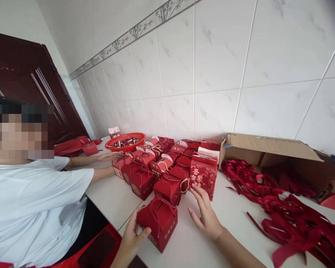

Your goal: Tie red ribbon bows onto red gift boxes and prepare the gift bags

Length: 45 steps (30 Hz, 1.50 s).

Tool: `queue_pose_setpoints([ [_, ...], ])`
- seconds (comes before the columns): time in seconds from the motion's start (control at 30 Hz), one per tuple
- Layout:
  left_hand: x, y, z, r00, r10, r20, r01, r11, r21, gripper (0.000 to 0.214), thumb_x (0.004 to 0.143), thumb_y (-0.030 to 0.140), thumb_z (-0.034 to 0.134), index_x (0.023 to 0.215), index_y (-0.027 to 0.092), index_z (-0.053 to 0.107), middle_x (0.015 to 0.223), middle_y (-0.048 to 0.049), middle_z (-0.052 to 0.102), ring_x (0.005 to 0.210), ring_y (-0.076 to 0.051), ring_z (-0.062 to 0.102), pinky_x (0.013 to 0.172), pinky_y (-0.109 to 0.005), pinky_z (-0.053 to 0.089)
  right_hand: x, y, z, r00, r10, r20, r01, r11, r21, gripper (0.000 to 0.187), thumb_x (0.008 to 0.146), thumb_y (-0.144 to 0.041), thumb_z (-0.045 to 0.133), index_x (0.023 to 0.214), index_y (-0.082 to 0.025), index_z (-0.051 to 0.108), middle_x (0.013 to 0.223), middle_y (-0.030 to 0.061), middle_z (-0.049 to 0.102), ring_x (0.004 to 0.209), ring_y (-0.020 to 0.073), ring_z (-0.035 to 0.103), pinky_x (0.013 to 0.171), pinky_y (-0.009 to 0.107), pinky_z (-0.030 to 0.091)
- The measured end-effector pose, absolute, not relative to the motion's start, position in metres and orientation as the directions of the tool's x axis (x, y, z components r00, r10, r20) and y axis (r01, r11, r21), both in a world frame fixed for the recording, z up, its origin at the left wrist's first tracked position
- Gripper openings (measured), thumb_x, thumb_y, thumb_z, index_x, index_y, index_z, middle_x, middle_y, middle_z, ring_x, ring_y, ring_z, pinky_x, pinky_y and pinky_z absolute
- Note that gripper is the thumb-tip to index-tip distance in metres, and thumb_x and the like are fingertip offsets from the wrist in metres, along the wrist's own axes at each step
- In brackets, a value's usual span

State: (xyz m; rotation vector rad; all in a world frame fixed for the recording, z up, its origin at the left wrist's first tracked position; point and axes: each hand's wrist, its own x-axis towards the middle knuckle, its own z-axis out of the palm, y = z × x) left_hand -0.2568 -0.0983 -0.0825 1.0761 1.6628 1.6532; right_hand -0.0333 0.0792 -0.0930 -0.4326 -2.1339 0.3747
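My left hand grips the left side of a red gift box with a twisted red cord handle, thumb in front and fingers behind. The box stands near the table's front edge. To its right, my right hand is open, fingers apart, with nothing in it. Its fingertips are near the lower part of a taller red box with pale lettering; whether they touch it I cannot tell. Just behind the held box stands another red gift box with a gold cord loop at its side.
Several red gift boxes stand in rows toward the tiled wall. A red basket of small wrapped items sits behind them. At right, red ribbons spill from a cardboard box. A person in a white shirt reaches toward the boxes from the left.
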Motion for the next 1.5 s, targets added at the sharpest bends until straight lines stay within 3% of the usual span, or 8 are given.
queue_pose_setpoints([
  [0.43, -0.143, -0.065, -0.083, -0.392, 0.9, 0.19, 0.114, -0.158, 0.981, 0.071, 0.073, 0.052, 0.068, 0.128, 0.019, 0.041, 0.133, -0.0162, 0.052, 0.117, -0.031, 0.053, 0.099, -0.04, 0.043, 0.024, 0.055, -0.115, -0.232, 0.856, 0.462, 0.102, 0.494, -0.864, 0.037, 0.097, -0.039, 0.032, 0.132, -0.03, 0.041, 0.141, 0.0071, 0.038, 0.133, 0.0272, 0.034, 0.109, 0.056, 0.028],
  [0.57, -0.139, -0.054, -0.079, -0.365, 0.917, 0.161, 0.14, -0.117, 0.983, 0.064, 0.079, 0.046, 0.064, 0.131, 0.021, 0.036, 0.131, -0.0156, 0.053, 0.118, -0.029, 0.053, 0.098, -0.04, 0.044, 0.038, 0.042, -0.122, -0.355, 0.777, 0.521, 0.073, 0.578, -0.813, 0.049, 0.096, -0.043, 0.033, 0.143, -0.031, 0.026, 0.147, 0.0074, 0.031, 0.136, 0.0284, 0.032, 0.105, 0.048, 0.04],
  [0.73, -0.135, -0.045, -0.081, -0.294, 0.93, 0.219, 0.24, -0.15, 0.959, 0.063, 0.084, 0.043, 0.058, 0.137, 0.023, 0.03, 0.143, -0.0148, 0.039, 0.133, -0.028, 0.038, 0.107, -0.041, 0.037, 0.03, 0.032, -0.12, -0.487, 0.678, 0.551, 0.078, 0.662, -0.745, 0.091, 0.082, -0.048, 0.06, 0.148, -0.025, 0.001, 0.152, 0.0134, 0.019, 0.139, 0.0346, 0.024, 0.109, 0.053, 0.033],
  [0.8, -0.139, -0.046, -0.083, -0.288, 0.918, 0.274, 0.352, -0.165, 0.921, 0.065, 0.085, 0.041, 0.057, 0.14, 0.024, 0.028, 0.146, -0.0136, 0.033, 0.135, -0.027, 0.034, 0.107, -0.041, 0.037, 0.028, 0.031, -0.118, -0.478, 0.724, 0.497, 0.099, 0.607, -0.788, 0.089, 0.084, -0.04, 0.06, 0.148, -0.027, -0.002, 0.151, 0.0133, 0.022, 0.139, 0.032, 0.027, 0.109, 0.053, 0.034],
  [1.07, -0.203, -0.062, -0.074, -0.575, 0.607, 0.548, 0.692, 0.003, 0.722, 0.043, 0.083, 0.037, 0.055, 0.121, 0.021, 0.045, 0.113, -0.0122, 0.053, 0.095, -0.025, 0.056, 0.077, -0.037, 0.049, 0.029, 0.048, -0.113, -0.405, 0.824, 0.396, 0.07, 0.459, -0.885, 0.088, 0.085, -0.04, 0.059, 0.148, -0.029, 0.0, 0.155, 0.0104, 0.015, 0.142, 0.0293, 0.019, 0.112, 0.056, 0.024],
  [1.2, -0.221, -0.051, -0.072, -0.593, 0.69, 0.415, 0.601, 0.038, 0.798, 0.028, 0.083, 0.038, 0.054, 0.103, 0.02, 0.048, 0.104, -0.0096, 0.058, 0.09, -0.022, 0.06, 0.079, -0.038, 0.052, 0.021, 0.055, -0.109, -0.441, 0.801, 0.405, 0.028, 0.463, -0.886, 0.085, 0.086, -0.04, 0.057, 0.148, -0.029, 0.001, 0.155, 0.009, 0.014, 0.143, 0.0273, 0.016, 0.113, 0.054, 0.024],
  [1.37, -0.206, -0.04, -0.073, -0.376, 0.857, 0.352, 0.628, -0.044, 0.777, 0.014, 0.082, 0.032, 0.055, 0.092, 0.022, 0.055, 0.093, -0.0056, 0.062, 0.09, -0.022, 0.061, 0.082, -0.035, 0.049, 0.012, 0.057, -0.11, -0.512, 0.756, 0.406, 0.083, 0.515, -0.853, 0.085, 0.087, -0.041, 0.055, 0.148, -0.03, -0.003, 0.155, 0.01, 0.013, 0.143, 0.0282, 0.014, 0.113, 0.056, 0.021],
  [1.5, -0.223, -0.051, -0.075, -0.461, 0.771, 0.44, 0.667, -0.027, 0.745, 0.01, 0.081, 0.031, 0.053, 0.086, 0.022, 0.057, 0.084, -0.0031, 0.062, 0.082, -0.02, 0.06, 0.076, -0.031, 0.047, 0.011, 0.059, -0.114, -0.513, 0.757, 0.405, 0.16, 0.548, -0.821, 0.085, 0.088, -0.042, 0.054, 0.148, -0.031, -0.005, 0.153, 0.011, 0.015, 0.143, 0.0299, 0.014, 0.111, 0.059, 0.023],
])
